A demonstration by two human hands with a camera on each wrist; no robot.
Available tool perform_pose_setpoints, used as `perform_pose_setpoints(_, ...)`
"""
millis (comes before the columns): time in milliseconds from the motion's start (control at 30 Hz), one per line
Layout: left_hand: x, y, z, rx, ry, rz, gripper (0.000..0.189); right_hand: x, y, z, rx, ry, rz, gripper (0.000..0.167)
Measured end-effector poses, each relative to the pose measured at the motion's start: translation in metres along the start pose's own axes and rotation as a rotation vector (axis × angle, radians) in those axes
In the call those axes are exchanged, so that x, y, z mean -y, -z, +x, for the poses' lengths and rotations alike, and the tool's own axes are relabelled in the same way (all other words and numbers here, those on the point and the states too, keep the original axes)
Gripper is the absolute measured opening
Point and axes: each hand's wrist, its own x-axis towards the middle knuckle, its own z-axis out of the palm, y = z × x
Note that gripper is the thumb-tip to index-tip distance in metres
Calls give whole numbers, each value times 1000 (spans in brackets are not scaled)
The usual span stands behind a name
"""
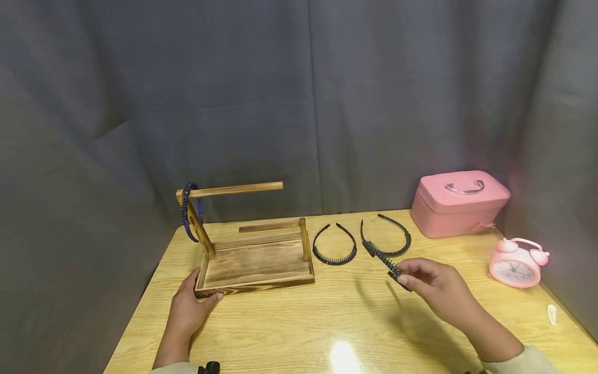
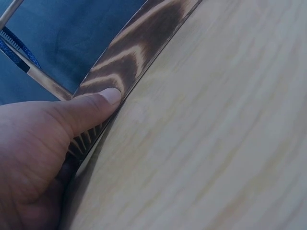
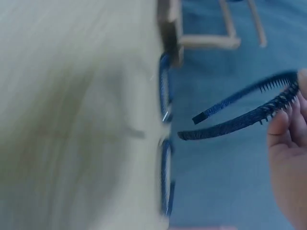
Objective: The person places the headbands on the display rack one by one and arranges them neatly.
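Dark-blue headband [image 1: 384,258] is pinched by the right hand [image 1: 436,288]; if this pinch loosens, it may fall. The left hand [image 1: 189,309] grips the wooden stand [image 1: 261,286].

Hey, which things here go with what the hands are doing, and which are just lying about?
Part of the job, it seems:
Stand, gripped by the left hand
Headband in the right hand
Headband on the stand's arm
Two headbands on the table

Apparently just lying about:
Pink case
Clock
White clip
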Motion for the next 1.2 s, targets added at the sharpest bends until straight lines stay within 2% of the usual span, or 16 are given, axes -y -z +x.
perform_pose_setpoints(100,0,0,0,-6,-5,1,117,15,-9,16,-46,-112,116,13)
perform_pose_setpoints(167,0,0,0,-8,-2,4,117,25,-15,28,-86,-138,157,18)
perform_pose_setpoints(433,1,0,1,-19,-3,-5,115,71,-46,96,-179,-169,421,28)
perform_pose_setpoints(700,2,-1,0,-14,-5,-19,113,96,-76,163,-195,-229,565,35)
perform_pose_setpoints(967,1,0,1,-28,-19,-11,109,109,-101,201,-197,-296,776,33)
perform_pose_setpoints(1200,2,-1,1,-36,-24,-20,108,124,-130,218,-177,-331,766,24)
